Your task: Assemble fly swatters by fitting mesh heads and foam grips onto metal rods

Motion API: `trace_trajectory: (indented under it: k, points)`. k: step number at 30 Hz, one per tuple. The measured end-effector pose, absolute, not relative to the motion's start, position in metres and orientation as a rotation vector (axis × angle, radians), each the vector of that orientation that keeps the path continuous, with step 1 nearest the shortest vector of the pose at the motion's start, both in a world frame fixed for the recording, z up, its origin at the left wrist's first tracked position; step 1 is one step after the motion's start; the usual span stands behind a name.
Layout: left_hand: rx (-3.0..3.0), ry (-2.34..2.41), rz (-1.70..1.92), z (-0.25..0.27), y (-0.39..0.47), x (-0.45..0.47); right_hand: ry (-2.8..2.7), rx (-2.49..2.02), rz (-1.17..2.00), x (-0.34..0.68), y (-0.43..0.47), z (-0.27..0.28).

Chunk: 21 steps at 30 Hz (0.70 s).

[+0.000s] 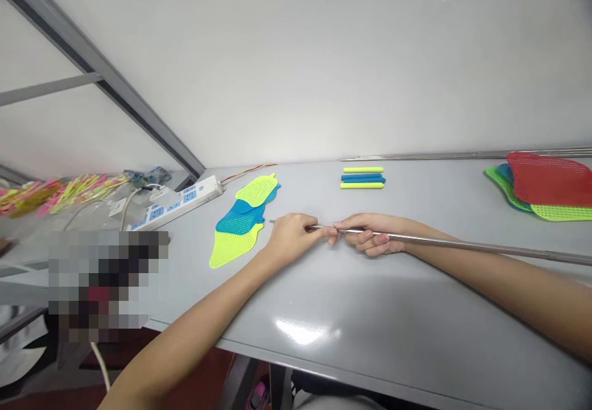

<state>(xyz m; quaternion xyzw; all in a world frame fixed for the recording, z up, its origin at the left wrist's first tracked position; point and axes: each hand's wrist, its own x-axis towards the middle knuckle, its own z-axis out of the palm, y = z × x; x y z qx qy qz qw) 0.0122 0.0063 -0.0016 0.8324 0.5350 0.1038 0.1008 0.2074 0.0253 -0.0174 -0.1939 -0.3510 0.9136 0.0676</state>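
Note:
A long thin metal rod (444, 243) runs from the right edge of the view to the middle of the table. My left hand (296, 235) is closed around it near its left end, whose tip shows just beyond the knuckles. Close beside it, my right hand (372, 235) grips the same rod, palm turned up, with the rod lying along my forearm. Left of my hands lie fly swatter heads: a yellow one (235, 247), a blue one (243, 220) and another yellow one (256, 191), partly overlapping. Behind my hands are yellow and blue handle tubes (362, 178).
Several metal rods (435, 156) lie along the wall. A stack of red, green and blue swatter heads (552, 179) sits at the right. On the left stand a power strip (185, 199) with plugs and cables, and bundled colourful items (69, 193). The table's front edge (296, 365) is near me.

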Motion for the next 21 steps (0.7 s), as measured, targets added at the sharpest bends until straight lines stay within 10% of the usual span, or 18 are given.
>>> trace_trajectory:
  k: [21]
  points:
    - [2.448, 1.743, 0.305, 0.009, 0.013, 0.006, -0.709, -0.226, 3.030, 0.214, 0.043, -0.031]
